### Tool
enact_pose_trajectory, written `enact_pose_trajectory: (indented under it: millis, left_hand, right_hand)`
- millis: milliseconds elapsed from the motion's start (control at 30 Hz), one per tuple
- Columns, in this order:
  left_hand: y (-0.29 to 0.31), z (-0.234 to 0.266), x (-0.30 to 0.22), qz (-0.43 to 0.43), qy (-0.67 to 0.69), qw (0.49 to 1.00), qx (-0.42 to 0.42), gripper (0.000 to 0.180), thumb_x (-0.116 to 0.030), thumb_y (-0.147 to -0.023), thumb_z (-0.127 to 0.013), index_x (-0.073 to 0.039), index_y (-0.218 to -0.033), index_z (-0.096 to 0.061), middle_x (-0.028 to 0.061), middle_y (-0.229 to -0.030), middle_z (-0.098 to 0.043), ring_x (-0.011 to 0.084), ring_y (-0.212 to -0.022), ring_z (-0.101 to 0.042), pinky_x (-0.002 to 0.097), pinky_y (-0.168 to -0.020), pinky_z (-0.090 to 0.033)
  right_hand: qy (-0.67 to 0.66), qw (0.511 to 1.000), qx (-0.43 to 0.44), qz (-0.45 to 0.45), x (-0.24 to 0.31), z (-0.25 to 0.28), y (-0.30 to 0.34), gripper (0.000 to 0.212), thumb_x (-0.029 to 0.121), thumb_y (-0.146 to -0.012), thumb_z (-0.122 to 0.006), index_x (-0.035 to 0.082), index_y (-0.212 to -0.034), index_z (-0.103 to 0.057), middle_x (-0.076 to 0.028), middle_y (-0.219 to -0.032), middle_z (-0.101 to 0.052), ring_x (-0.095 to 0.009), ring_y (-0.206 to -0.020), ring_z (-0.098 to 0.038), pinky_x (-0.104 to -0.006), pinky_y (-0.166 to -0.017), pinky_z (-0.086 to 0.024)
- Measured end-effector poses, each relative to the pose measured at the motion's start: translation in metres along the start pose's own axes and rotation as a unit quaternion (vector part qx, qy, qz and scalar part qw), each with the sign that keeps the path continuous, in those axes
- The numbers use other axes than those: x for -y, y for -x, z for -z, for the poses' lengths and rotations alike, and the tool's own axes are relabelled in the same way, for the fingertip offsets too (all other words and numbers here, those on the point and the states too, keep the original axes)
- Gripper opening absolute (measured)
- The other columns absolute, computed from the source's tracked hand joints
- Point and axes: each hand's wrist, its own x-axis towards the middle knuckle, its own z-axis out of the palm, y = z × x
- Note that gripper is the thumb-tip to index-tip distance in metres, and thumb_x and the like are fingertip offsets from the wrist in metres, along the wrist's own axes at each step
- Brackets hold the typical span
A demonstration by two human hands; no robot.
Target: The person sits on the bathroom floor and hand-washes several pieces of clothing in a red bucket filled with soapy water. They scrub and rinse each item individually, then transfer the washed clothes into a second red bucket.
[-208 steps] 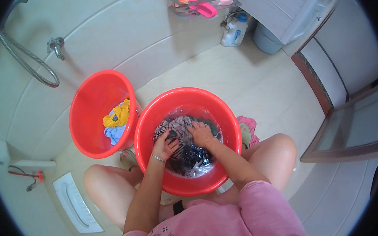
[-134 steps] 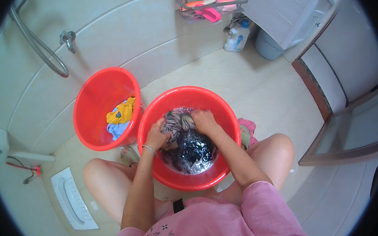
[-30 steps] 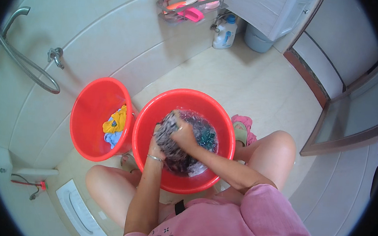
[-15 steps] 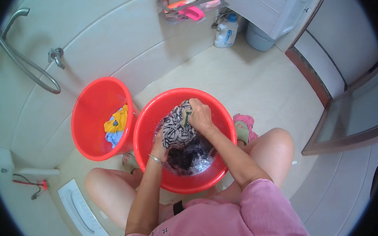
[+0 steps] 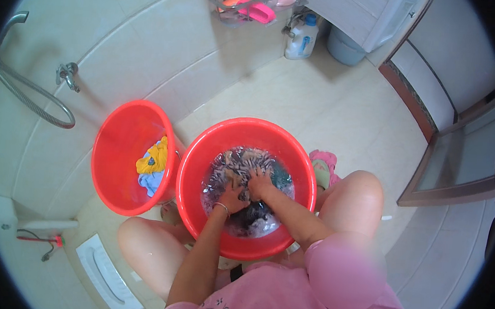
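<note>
Both my hands are down in a round red basin [image 5: 287, 139] of sudsy water between my knees. My right hand [image 5: 260, 184] lies with fingers spread on a black-and-white patterned cloth [image 5: 238, 161], which floats wet and bunched across the far half. Slightly nearer and to the left, my left hand [image 5: 233, 200], a bracelet on its wrist, presses at the cloth's near edge with fingers apart, the tips partly under water. Below the hands is a dark cloth [image 5: 253, 214] amid foam. Something dark green shows in the water at the right.
Left of the basin a red bucket [image 5: 115, 162] leans toward me, with yellow cloth [image 5: 153, 158] and light blue cloth [image 5: 149, 182] inside. Along the wall are a tap [image 5: 68, 76], a shower hose [image 5: 33, 105], a wire shelf [image 5: 258, 0], a white detergent bottle [image 5: 301, 40] and a grey-blue bucket [image 5: 347, 48].
The patterned cloth went from being held up bunched in both hands to lying spread in the water. Both hands moved down into the basin and their grip loosened.
</note>
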Motion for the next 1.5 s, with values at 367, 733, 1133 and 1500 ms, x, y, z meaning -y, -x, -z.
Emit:
enact_pose_trajectory:
  millis: [367,733,1133,1500]
  left_hand:
    - [0.000,0.030,0.007,0.139,0.652,0.745,-0.023,0.061,-0.061,-0.082,-0.054,-0.016,-0.123,-0.054,0.0113,-0.107,-0.063,0.0317,-0.097,-0.059,0.0416,-0.097,-0.041]
    - [0.026,0.025,0.023,-0.108,0.827,0.551,0.032,0.050,-0.044,-0.085,-0.051,-0.008,-0.120,-0.054,0.0100,-0.112,-0.061,0.0250,-0.104,-0.057,0.0415,-0.090,-0.044]
    - [0.054,0.063,-0.030,-0.054,0.624,0.760,-0.175,0.033,-0.018,-0.086,-0.063,-0.008,-0.117,-0.056,0.0043,-0.100,-0.065,0.0159,-0.087,-0.063,0.0280,-0.071,-0.050]
    - [0.006,0.027,0.012,-0.068,0.043,0.956,-0.281,0.065,-0.033,-0.071,-0.073,-0.003,-0.125,-0.052,0.0231,-0.130,-0.046,0.0367,-0.121,-0.045,0.0402,-0.099,-0.040]
  right_hand:
    - [-0.459,0.851,-0.253,0.017,-0.004,0.061,0.019,0.037,0.027,-0.069,-0.066,0.004,-0.098,-0.066,-0.023,-0.094,-0.065,-0.037,-0.090,-0.064,-0.0427,-0.077,-0.051]
    - [-0.504,0.746,-0.291,0.324,0.113,0.085,0.129,0.032,0.012,-0.060,-0.065,0.001,-0.089,-0.058,-0.019,-0.080,-0.062,-0.037,-0.074,-0.062,-0.0399,-0.066,-0.049]
    - [-0.315,0.832,-0.455,-0.047,-0.028,0.086,0.034,0.033,0.028,-0.073,-0.071,0.003,-0.085,-0.054,-0.023,-0.087,-0.062,-0.043,-0.082,-0.061,-0.0512,-0.071,-0.049]
    - [-0.095,0.964,-0.247,0.035,-0.020,0.028,0.014,0.031,0.016,-0.071,-0.066,0.007,-0.101,-0.063,-0.012,-0.116,-0.055,-0.030,-0.111,-0.051,-0.0520,-0.091,-0.040]
